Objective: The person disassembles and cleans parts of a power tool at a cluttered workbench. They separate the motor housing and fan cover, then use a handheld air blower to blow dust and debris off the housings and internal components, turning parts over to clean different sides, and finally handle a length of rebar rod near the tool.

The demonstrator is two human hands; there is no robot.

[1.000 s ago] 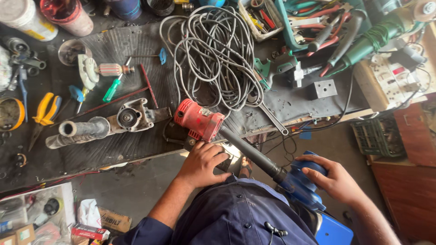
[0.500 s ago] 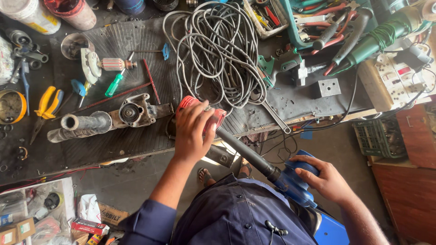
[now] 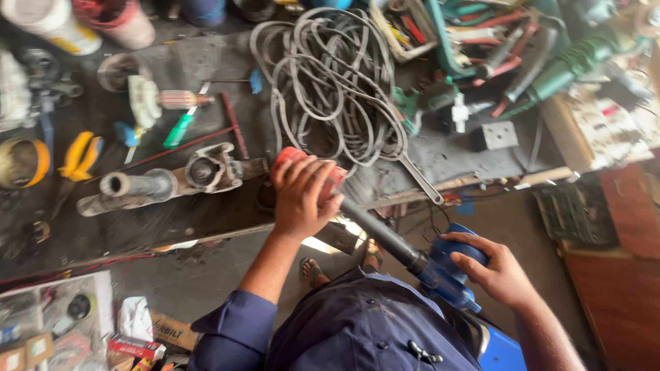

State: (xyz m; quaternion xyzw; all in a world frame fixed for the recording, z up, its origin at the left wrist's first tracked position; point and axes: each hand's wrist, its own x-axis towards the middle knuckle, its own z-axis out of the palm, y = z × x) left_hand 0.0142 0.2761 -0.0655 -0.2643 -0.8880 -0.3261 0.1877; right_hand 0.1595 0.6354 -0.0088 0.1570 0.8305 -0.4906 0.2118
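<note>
Since a second earlier, the left hand [image 3: 300,197] had moved up from the bench edge onto the red tool [image 3: 307,172] and closed over its top, fingers wrapped around it. The tool sat at the front of the dark workbench [image 3: 172,220], just below the coiled cable [image 3: 328,82]. The right hand [image 3: 491,268] gripped the blue blower [image 3: 450,271], whose black nozzle [image 3: 381,233] pointed toward the red tool. A grey metal casting [image 3: 165,180] lay to the left.

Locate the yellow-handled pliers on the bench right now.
Head view, far left of the workbench: the yellow-handled pliers lie beside a round yellow-rimmed object, just above the grey metal tool housing.
</note>
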